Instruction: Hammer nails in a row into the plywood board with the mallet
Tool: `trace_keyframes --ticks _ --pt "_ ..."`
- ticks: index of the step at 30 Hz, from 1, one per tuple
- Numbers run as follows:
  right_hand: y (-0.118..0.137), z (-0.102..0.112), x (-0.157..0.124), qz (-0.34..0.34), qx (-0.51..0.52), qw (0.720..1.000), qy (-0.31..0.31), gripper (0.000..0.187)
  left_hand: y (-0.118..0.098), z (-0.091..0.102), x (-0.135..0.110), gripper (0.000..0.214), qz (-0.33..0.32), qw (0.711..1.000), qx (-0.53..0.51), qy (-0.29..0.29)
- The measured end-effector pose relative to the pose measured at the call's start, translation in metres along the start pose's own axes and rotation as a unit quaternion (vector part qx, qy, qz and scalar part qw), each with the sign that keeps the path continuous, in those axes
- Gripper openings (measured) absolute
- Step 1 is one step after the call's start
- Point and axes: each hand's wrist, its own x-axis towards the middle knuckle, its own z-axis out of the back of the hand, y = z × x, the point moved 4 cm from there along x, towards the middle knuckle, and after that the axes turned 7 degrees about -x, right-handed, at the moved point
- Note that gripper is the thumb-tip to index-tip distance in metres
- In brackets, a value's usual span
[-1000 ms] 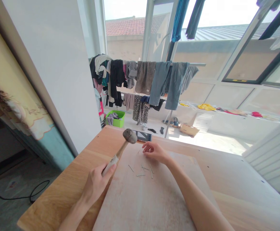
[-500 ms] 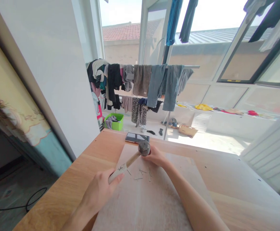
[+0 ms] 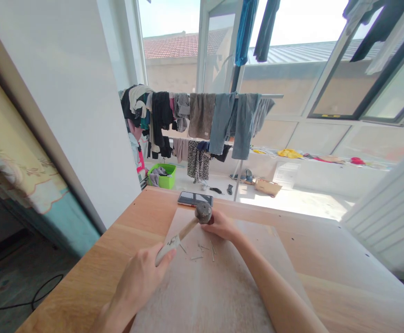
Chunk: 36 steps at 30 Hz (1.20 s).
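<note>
At our far left we see a yellow and blue curtain (image 3: 45,171) beside a white wall panel (image 3: 59,92), with a black cable (image 3: 47,289) looped on the floor (image 3: 1,277) below. Next comes the wooden surface (image 3: 84,273), where our left hand (image 3: 137,275) reaches in from the lower edge. Its fingers are wrapped closed around the pale, worn grip of a hammer (image 3: 188,229), which slants up and to the right over a flat board (image 3: 205,296). Beyond the surface's back edge we have a green basket (image 3: 168,179) with clothes in it, and a drying rack (image 3: 276,96) hung with garments. A dark phone (image 3: 195,199) lies near that back edge, just beyond the board. In the middle of our view, several thin nails (image 3: 212,252) lie scattered on the board, below and near the hammer head (image 3: 203,212). That blunt grey head stands in front of the fingertips of our right hand (image 3: 221,225). Its fingers are bent low over the board's far part; we cannot tell how far they are parted or whether they hold anything. Farther right, we see a piece of cardboard (image 3: 267,187) on the sunlit floor, a yellow cloth (image 3: 290,153) along the ledge and, at the edge, a white ribbed panel (image 3: 389,212).
</note>
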Motion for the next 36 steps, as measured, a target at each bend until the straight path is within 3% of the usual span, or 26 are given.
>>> trace_keyframes --ticks 5,9,12,18,23,26,29,36 --pt "0.001 -0.001 0.001 -0.002 -0.004 1.0 0.013 0.027 -0.001 0.001 0.002 0.036 -0.003 1.0 -0.002 0.003" --pt "0.005 0.004 -0.001 -0.03 -0.017 0.998 0.047 0.027 0.008 -0.005 0.002 0.042 -0.014 0.997 -0.073 -0.018" --pt "0.012 0.018 -0.004 -0.057 -0.043 0.995 0.073 0.033 0.016 -0.008 0.002 0.048 -0.024 0.986 -0.158 -0.045" --pt "0.045 0.045 -0.013 -0.097 -0.151 0.976 0.125 0.02 0.02 -0.002 -0.001 0.06 0.008 0.967 -0.233 -0.106" --pt "0.077 0.017 -0.019 -0.089 -0.192 0.955 0.206 0.029 0.023 -0.002 0.0 0.06 0.023 0.963 -0.24 -0.12" --pt "0.083 -0.004 -0.021 -0.087 -0.209 0.944 0.241 0.034 0.027 -0.004 0.002 0.06 0.013 0.963 -0.236 -0.129" --pt "0.082 -0.007 -0.02 -0.083 -0.208 0.942 0.251 0.034 0.028 -0.006 0.003 0.06 0.002 0.965 -0.226 -0.133" --pt "0.067 0.034 -0.015 -0.094 -0.179 0.959 0.197 0.032 0.024 -0.006 0.001 0.063 0.002 0.966 -0.226 -0.127"
